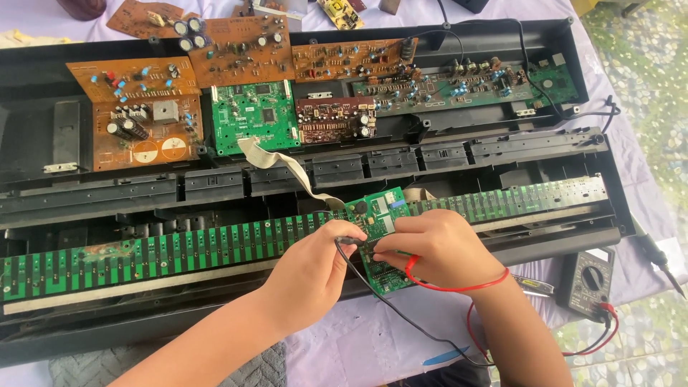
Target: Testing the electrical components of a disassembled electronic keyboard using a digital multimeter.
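Left hand point(312, 269) is curled around a black probe point(350, 239), tip end pressed onto the small green board point(378, 236). Fingertips are tucked under, so the exact grip is hidden. Right hand point(436, 247) is pinched on a red probe lead point(459, 288); the probe body itself is buried under the fingers and can't be made out, only the red wire looping out at the wrist. Contact points on the board are covered by both hands.

The small green board sits tilted at the middle of the long green key contact strip point(179, 247), lower corner hanging over the front edge of the black keyboard case point(43, 183). A beige ribbon cable point(283, 168) runs from it up to a green square board point(256, 116) in the back row.

The black lead point(408, 322) and the red lead run down and right toward a multimeter point(586, 282) lying at the case's right end; its display faces away at an angle, unreadable. The black lead's far end drops out of frame at the bottom.

Back row: brown circuit boards point(136, 111) with capacitors, and a long green board point(459, 87). More boards at the top are cut off by the frame edge. A soldering iron point(659, 259) lies at far right, partly cropped. A blue tool point(446, 355) on the cloth is too small to identify.
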